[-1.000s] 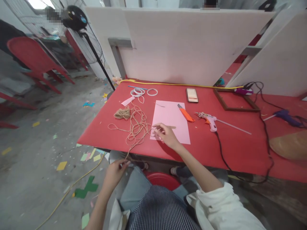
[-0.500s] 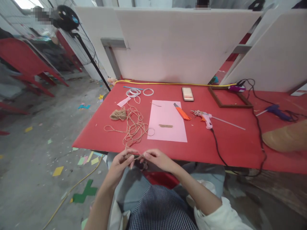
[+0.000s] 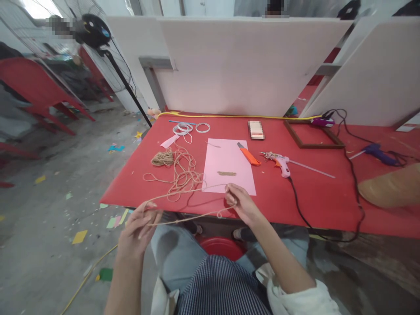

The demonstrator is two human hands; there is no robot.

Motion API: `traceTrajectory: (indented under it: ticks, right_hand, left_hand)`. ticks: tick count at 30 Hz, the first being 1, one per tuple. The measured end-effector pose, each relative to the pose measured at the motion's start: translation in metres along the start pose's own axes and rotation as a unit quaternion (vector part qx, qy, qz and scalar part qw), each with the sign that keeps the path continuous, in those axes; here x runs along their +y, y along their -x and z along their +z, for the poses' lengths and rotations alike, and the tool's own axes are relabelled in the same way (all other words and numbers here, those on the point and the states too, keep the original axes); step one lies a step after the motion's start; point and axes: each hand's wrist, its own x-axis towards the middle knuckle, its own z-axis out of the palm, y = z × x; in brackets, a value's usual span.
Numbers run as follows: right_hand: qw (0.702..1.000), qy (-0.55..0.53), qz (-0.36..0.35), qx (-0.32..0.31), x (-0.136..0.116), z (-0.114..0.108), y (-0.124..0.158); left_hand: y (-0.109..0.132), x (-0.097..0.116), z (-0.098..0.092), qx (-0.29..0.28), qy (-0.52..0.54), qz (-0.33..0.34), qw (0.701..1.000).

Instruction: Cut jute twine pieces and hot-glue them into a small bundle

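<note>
Two strands of thin brown twine (image 3: 193, 216) stretch between my hands over the table's front edge. My left hand (image 3: 139, 225) is closed on the twine at the left. At the right, my right hand (image 3: 239, 200) pinches the twine near the lower edge of the pink paper (image 3: 226, 155); a small loop hangs beside it. A loose tangle of twine (image 3: 183, 173) lies beyond my left hand, with a wound bundle of twine (image 3: 163, 158) next to it. On the paper rests a short strip of twine pieces (image 3: 226, 173).
An orange utility knife (image 3: 250, 155) overlaps the paper's right edge. Right of it lie a pink glue gun (image 3: 282, 164) with its cable, a brown frame (image 3: 315, 144) and a blue glue gun (image 3: 380, 154). White rings (image 3: 183, 128) sit at the back left, before white boards (image 3: 229, 65).
My hands have moved apart, the left one leftward, the right one rightward and up. The twine now spans the gap between them.
</note>
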Motion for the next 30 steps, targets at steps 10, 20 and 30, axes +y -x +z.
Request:
traceTrajectory:
  ticks: [10, 20, 30]
  right_hand:
    - [0.997, 0.042, -0.057, 0.04, -0.024, -0.015, 0.026]
    - [0.972, 0.227, -0.017, -0.056, 0.001, 0.002, 0.035]
    - [0.902, 0.417, -0.066, -0.088, 0.023, 0.033, 0.023]
  left_hand:
    - [0.022, 0.004, -0.03, -0.034, -0.08, 0.095, 0.992]
    - [-0.001, 0.002, 0.025, -0.232, -0.512, 0.0, 0.827]
    - [-0.183, 0.008, 0.019, 0.028, -0.736, 0.217, 0.64]
